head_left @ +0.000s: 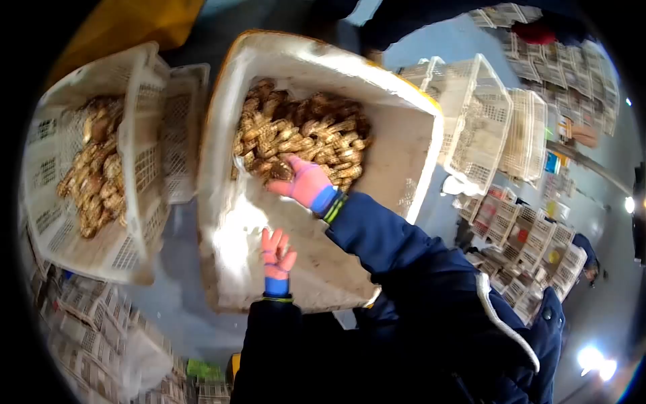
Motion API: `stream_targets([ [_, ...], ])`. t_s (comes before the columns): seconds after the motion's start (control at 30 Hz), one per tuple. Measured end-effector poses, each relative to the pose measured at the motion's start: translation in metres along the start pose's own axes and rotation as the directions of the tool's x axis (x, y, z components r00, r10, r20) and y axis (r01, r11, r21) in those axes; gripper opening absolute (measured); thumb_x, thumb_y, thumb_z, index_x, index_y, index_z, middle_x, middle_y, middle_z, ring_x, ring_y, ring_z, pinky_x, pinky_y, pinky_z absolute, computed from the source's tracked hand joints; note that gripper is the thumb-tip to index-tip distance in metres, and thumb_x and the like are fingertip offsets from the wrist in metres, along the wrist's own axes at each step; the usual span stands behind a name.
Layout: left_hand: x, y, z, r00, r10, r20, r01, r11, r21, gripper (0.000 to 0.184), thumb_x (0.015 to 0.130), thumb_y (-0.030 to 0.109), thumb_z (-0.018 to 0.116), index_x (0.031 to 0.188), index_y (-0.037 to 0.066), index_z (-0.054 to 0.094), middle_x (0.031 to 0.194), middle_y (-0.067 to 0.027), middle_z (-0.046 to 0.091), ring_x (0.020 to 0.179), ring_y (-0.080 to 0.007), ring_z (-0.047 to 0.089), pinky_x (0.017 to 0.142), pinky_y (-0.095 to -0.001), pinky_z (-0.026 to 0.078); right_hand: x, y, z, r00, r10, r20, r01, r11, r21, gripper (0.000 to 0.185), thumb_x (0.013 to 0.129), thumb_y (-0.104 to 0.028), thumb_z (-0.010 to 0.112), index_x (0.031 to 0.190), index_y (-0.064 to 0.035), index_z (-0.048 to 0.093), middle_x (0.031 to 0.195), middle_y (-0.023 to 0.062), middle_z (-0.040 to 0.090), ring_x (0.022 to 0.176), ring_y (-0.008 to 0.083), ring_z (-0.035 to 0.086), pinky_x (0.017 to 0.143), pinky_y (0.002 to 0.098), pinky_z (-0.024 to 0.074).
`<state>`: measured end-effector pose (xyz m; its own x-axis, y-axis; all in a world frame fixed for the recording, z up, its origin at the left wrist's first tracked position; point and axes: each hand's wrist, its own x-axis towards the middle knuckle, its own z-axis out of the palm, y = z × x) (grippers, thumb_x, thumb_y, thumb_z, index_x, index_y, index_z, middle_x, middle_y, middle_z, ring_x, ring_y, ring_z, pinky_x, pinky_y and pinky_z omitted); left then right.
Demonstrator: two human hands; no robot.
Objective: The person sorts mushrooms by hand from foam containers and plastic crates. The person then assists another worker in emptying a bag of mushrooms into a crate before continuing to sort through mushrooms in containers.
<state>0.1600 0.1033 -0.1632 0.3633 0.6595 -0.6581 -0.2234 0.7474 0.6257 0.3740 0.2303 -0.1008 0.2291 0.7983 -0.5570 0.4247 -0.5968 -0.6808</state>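
Note:
A large white bin holds a heap of mushrooms with brown caps and thick pale stems, pushed towards its far side. My right hand is over the near edge of the heap, closed around a single mushroom with its dark cap showing. Lower in the bin, my left hand is held up with its fingers apart and slightly bent, nothing visible in it. Both hands appear to wear thin gloves, with blue bands at the wrists.
Left of the bin stands a white slatted crate with more mushrooms inside. White crates stand to the right, and rows of crates fill the floor beyond. Another person's dark clothing shows at the top.

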Motion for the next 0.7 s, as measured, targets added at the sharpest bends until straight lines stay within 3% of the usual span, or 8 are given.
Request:
stream_targets([
  [0.17, -0.001, 0.013, 0.009, 0.970, -0.003, 0.245, -0.117, 0.875, 0.471, 0.082, 0.070, 0.001, 0.060, 0.134, 0.015, 0.010, 0.115, -0.0010, 0.048, 0.108, -0.0140, 0.043, 0.090, -0.0368, 0.037, -0.093, -0.004, 0.041, 0.948, 0.115, 0.295, -0.167, 0.973, 0.157, 0.051, 0.066, -0.034, 0.067, 0.102, -0.0024, 0.051, 0.084, 0.0162, 0.060, 0.077, 0.0252, 0.060, 0.068, 0.0312, 0.0467],
  [0.37, 0.014, -0.026, -0.003, 0.993, -0.112, 0.037, 0.116, 0.870, -0.479, 0.052, 0.080, 0.019, 0.056, 0.124, 0.004, 0.034, 0.103, -0.0074, 0.052, 0.093, -0.0139, 0.050, 0.088, -0.0292, 0.040, -0.096, 0.017, 0.061, 0.934, 0.025, 0.356, -0.093, 0.980, 0.175, 0.055, 0.065, -0.038, 0.066, 0.103, -0.0026, 0.050, 0.088, 0.0200, 0.057, 0.084, 0.0337, 0.056, 0.072, 0.0362, 0.0451],
  [0.43, 0.015, -0.002, 0.005, 0.970, -0.243, -0.023, 0.166, 0.725, -0.668, 0.052, 0.077, 0.013, 0.058, 0.123, 0.002, 0.036, 0.101, -0.0075, 0.052, 0.089, -0.0163, 0.052, 0.083, -0.0287, 0.043, -0.085, 0.018, 0.058, 0.879, -0.341, 0.333, 0.315, 0.940, 0.131, 0.047, 0.068, -0.031, 0.064, 0.105, -0.0057, 0.050, 0.089, 0.0181, 0.057, 0.085, 0.0324, 0.055, 0.074, 0.0354, 0.0448],
  [0.5, 0.013, 0.018, 0.004, 0.994, 0.084, -0.063, -0.047, 0.896, 0.441, 0.046, 0.077, 0.011, 0.058, 0.119, 0.001, 0.041, 0.099, -0.0070, 0.052, 0.087, -0.0165, 0.052, 0.081, -0.0299, 0.043, -0.058, 0.039, 0.052, 0.638, -0.702, 0.317, 0.732, 0.681, 0.035, 0.043, 0.069, -0.027, 0.062, 0.106, -0.0086, 0.050, 0.088, 0.0160, 0.057, 0.085, 0.0313, 0.055, 0.074, 0.0350, 0.0449],
  [0.57, 0.015, 0.002, -0.005, 0.991, 0.072, -0.110, -0.038, 0.959, 0.282, 0.043, 0.074, 0.009, 0.060, 0.113, 0.001, 0.045, 0.105, -0.0076, 0.053, 0.085, -0.0152, 0.052, 0.075, -0.0285, 0.043, -0.006, 0.028, 0.011, 0.969, 0.023, 0.246, 0.024, 0.982, -0.187, 0.026, 0.081, -0.027, 0.053, 0.095, -0.0062, 0.058, 0.101, 0.0114, 0.054, 0.092, 0.0249, 0.052, 0.076, 0.0325, 0.0434],
  [0.6, 0.016, 0.006, -0.003, 0.997, 0.004, -0.080, 0.013, 0.978, 0.208, 0.045, 0.074, 0.012, 0.061, 0.114, 0.001, 0.044, 0.104, -0.0069, 0.052, 0.082, -0.0146, 0.051, 0.071, -0.0279, 0.043, 0.023, 0.015, -0.013, 0.966, 0.116, 0.229, 0.077, 0.721, -0.689, 0.032, 0.078, -0.031, 0.055, 0.096, -0.0051, 0.058, 0.102, 0.0136, 0.054, 0.093, 0.0265, 0.052, 0.080, 0.0319, 0.0423],
  [0.67, 0.013, 0.019, 0.011, 0.989, -0.141, -0.038, 0.136, 0.984, -0.112, 0.051, 0.075, 0.019, 0.062, 0.119, 0.005, 0.040, 0.111, -0.0083, 0.049, 0.087, -0.0162, 0.052, 0.071, -0.0285, 0.044, 0.073, 0.097, -0.008, 0.852, -0.139, -0.505, -0.213, 0.789, -0.577, 0.032, 0.073, -0.028, 0.058, 0.097, -0.0063, 0.055, 0.101, 0.0151, 0.054, 0.095, 0.0292, 0.052, 0.080, 0.0385, 0.0425],
  [0.7, 0.011, 0.019, 0.012, 0.989, -0.138, 0.062, 0.150, 0.939, -0.310, 0.056, 0.077, 0.024, 0.061, 0.125, 0.009, 0.035, 0.119, -0.0098, 0.045, 0.095, -0.0198, 0.052, 0.078, -0.0321, 0.044, 0.095, 0.121, -0.012, 0.900, 0.271, -0.342, -0.430, 0.688, -0.585, 0.036, 0.074, -0.027, 0.059, 0.103, -0.0081, 0.053, 0.108, 0.0140, 0.051, 0.098, 0.0283, 0.051, 0.082, 0.0376, 0.0428],
])
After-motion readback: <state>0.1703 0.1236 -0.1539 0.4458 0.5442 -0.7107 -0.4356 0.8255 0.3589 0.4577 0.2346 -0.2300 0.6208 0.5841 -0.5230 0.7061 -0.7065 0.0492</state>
